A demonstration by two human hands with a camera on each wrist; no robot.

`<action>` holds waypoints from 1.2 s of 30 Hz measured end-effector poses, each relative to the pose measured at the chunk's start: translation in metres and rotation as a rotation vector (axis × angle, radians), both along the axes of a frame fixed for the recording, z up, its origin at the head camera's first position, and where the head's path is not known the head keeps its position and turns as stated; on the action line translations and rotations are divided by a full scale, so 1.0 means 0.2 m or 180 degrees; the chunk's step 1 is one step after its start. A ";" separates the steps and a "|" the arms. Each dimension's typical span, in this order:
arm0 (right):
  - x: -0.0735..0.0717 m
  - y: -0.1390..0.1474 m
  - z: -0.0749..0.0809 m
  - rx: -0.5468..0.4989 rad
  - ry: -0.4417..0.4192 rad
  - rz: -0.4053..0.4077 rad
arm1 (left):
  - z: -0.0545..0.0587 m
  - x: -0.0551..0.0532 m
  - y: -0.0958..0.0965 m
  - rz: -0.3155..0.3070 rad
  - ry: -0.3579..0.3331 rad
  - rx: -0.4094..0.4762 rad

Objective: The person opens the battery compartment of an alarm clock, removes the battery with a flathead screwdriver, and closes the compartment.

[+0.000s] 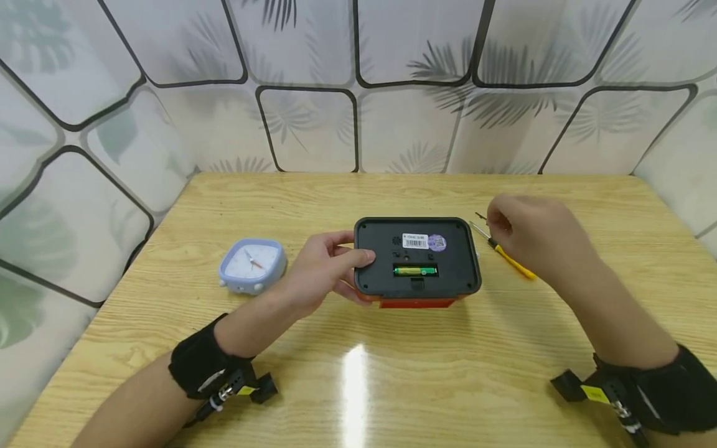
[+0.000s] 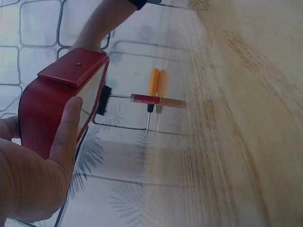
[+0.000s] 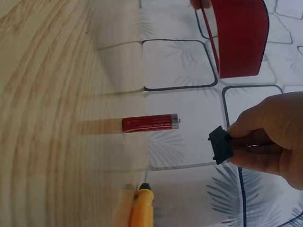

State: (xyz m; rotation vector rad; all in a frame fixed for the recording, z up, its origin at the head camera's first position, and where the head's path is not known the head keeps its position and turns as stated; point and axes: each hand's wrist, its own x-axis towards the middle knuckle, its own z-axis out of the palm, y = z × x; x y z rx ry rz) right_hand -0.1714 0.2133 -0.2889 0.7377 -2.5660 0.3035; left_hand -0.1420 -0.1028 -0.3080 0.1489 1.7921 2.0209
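Note:
My left hand (image 1: 330, 267) grips the left end of a red box-shaped device (image 1: 417, 249), thumb over its black back, which faces up. One green battery (image 1: 416, 271) sits in the back's uncovered compartment. A pale side of the device shows in both wrist views. Right of the device, my right hand (image 1: 538, 242) pinches a small black battery cover (image 3: 220, 144) between thumb and fingers. Beyond that cover, a red battery (image 3: 149, 123) stands upright on the table in the right wrist view; I cannot see it in the head view.
A screwdriver (image 1: 506, 256) with a yellow-orange handle lies on the table right of the device, under the right hand. A lilac clock (image 1: 252, 266) stands left of the left hand. The wooden table (image 1: 313, 386) meets patterned curtains (image 1: 313, 130) at its back and sides.

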 end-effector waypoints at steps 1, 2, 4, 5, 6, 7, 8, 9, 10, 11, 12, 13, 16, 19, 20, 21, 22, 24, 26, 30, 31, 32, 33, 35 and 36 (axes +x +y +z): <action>-0.01 0.01 -0.01 0.0084 -0.0206 -0.0053 | 0.00 0.00 0.00 0.0009 -0.0005 0.0009; -0.03 0.01 -0.03 0.0175 -0.0389 -0.0085 | 0.00 0.00 0.00 0.0017 -0.0006 0.0011; -0.06 0.03 -0.06 0.0332 -0.0719 -0.0131 | 0.00 0.00 0.00 0.0027 -0.0023 0.0024; -0.07 0.03 -0.08 0.0390 -0.0873 -0.0150 | 0.01 0.00 0.00 0.0027 -0.0032 0.0030; -0.08 0.03 -0.10 0.0427 -0.0976 -0.0144 | 0.01 0.00 0.00 0.0030 -0.0039 0.0038; -0.09 0.03 -0.11 0.0462 -0.1060 -0.0130 | 0.01 0.00 0.00 0.0029 -0.0044 0.0043; -0.10 0.03 -0.13 0.0486 -0.1139 -0.0124 | 0.01 0.00 0.00 0.0031 -0.0050 0.0044; -0.10 0.03 -0.14 0.0502 -0.1211 -0.0121 | 0.01 0.00 0.00 0.0037 -0.0056 0.0046; -0.11 0.03 -0.15 0.0518 -0.1264 -0.0121 | 0.01 0.00 0.00 0.0041 -0.0056 0.0045; -0.11 0.03 -0.16 0.0532 -0.1318 -0.0124 | 0.01 0.00 0.00 0.0050 -0.0057 0.0044; -0.12 0.03 -0.16 0.0547 -0.1372 -0.0137 | 0.01 0.00 0.00 0.0056 -0.0056 0.0042; -0.12 0.03 -0.17 0.0555 -0.1417 -0.0148 | 0.01 0.00 0.00 0.0061 -0.0054 0.0040; -0.13 0.02 -0.18 0.0577 -0.1536 -0.0187 | 0.01 0.00 0.00 0.0075 -0.0045 0.0032; -0.13 0.02 -0.18 0.0584 -0.1661 -0.0178 | 0.02 0.00 0.00 0.0080 -0.0050 0.0026; -0.13 0.02 -0.18 0.0589 -0.1695 -0.0158 | 0.02 0.00 0.00 0.0086 -0.0057 0.0024; -0.13 0.02 -0.18 0.0593 -0.1738 -0.0146 | 0.02 0.00 0.00 0.0090 -0.0064 0.0023; -0.13 0.03 -0.17 0.0598 -0.1767 -0.0143 | 0.02 0.00 0.00 0.0095 -0.0069 0.0021; -0.14 0.04 -0.16 0.0619 -0.1818 -0.0180 | 0.02 0.00 0.00 0.0097 -0.0069 0.0026; -0.14 0.05 -0.14 0.0648 -0.1816 -0.0255 | 0.02 0.00 0.00 0.0091 -0.0063 0.0037; -0.15 0.08 -0.12 0.0720 -0.1787 -0.0412 | 0.01 0.00 0.00 0.0061 -0.0041 0.0074; -0.15 0.08 -0.12 0.0737 -0.1785 -0.0434 | 0.01 0.00 0.00 0.0057 -0.0037 0.0083; -0.16 0.09 -0.12 0.0755 -0.1798 -0.0453 | 0.01 0.00 0.00 0.0053 -0.0034 0.0091; -0.16 0.09 -0.13 0.0769 -0.1815 -0.0476 | 0.01 0.00 0.00 0.0053 -0.0034 0.0097; -0.17 0.10 -0.13 0.0797 -0.1823 -0.0519 | 0.01 0.00 0.00 0.0054 -0.0031 0.0103; -0.17 0.11 -0.13 0.0809 -0.1841 -0.0544 | 0.01 0.00 0.00 0.0055 -0.0029 0.0106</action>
